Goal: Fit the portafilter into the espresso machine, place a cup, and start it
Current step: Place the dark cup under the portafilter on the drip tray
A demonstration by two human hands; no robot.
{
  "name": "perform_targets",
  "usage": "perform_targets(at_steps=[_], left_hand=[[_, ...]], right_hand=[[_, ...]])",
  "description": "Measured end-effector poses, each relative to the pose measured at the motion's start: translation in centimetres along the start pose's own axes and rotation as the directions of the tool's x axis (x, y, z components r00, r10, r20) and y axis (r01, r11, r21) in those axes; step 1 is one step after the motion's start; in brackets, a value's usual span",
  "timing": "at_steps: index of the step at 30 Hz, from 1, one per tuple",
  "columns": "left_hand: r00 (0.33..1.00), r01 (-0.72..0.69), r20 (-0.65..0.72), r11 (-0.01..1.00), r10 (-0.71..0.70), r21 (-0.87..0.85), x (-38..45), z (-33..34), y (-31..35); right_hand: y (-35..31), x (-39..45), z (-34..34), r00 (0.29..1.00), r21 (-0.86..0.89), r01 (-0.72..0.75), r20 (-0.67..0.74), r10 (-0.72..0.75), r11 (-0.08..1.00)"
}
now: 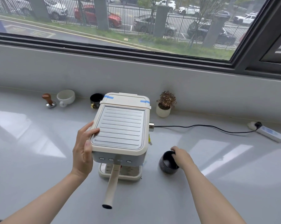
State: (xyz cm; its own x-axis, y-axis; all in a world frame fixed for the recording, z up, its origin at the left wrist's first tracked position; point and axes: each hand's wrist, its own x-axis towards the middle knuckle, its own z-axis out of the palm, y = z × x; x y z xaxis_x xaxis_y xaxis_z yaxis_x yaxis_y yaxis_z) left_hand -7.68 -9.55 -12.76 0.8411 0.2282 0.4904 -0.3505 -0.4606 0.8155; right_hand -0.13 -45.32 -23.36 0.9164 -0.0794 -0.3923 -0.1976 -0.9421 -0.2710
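A cream espresso machine with a ribbed metal top stands at the middle of the grey counter. A portafilter sits under its front, and the long cream handle sticks out toward me. My left hand grips the machine's front left corner, fingers on top, thumb on the side. To the right of the machine a dark round cup rests on the counter. My right hand holds the cup at its rim, fingers hooked over the far edge. The drip tray under the group head has no cup on it.
Along the back wall stand a wooden-handled tamper, a white cup, a black container and a small potted plant. A black cable runs from the machine's right side to a power strip.
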Motion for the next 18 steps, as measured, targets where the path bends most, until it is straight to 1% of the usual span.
perform_targets(at_steps=[1,3,5,8,14,18], left_hand=[[1.0,-0.002,-0.002,1.0,0.002,0.0,0.0,0.0,0.0],[1.0,-0.007,-0.008,1.0,0.007,-0.003,0.0,0.1,-0.1],[1.0,-0.01,-0.014,1.0,0.01,-0.007,0.0,0.3,-0.1],[1.0,0.003,-0.021,1.0,-0.003,-0.017,0.0,0.4,-0.1],[1.0,0.009,-0.023,1.0,-0.009,-0.024,0.0,0.4,-0.3],[1.0,0.006,-0.013,1.0,-0.006,-0.006,0.0,0.3,-0.3]], right_hand=[[0.0,0.0,0.0,0.999,0.066,-0.042,0.004,0.042,0.997],[0.1,-0.4,-0.1,0.991,0.295,-0.136,0.057,0.125,0.946],[0.6,-1.1,-0.2,0.98,0.477,-0.197,0.121,0.158,0.856],[1.6,-2.5,0.4,0.976,0.666,-0.218,0.146,0.162,0.714],[2.8,-5.6,2.8,0.975,0.83,-0.223,0.18,0.132,0.512],[2.8,-7.1,4.0,0.979,0.877,-0.201,0.162,0.125,0.437]])
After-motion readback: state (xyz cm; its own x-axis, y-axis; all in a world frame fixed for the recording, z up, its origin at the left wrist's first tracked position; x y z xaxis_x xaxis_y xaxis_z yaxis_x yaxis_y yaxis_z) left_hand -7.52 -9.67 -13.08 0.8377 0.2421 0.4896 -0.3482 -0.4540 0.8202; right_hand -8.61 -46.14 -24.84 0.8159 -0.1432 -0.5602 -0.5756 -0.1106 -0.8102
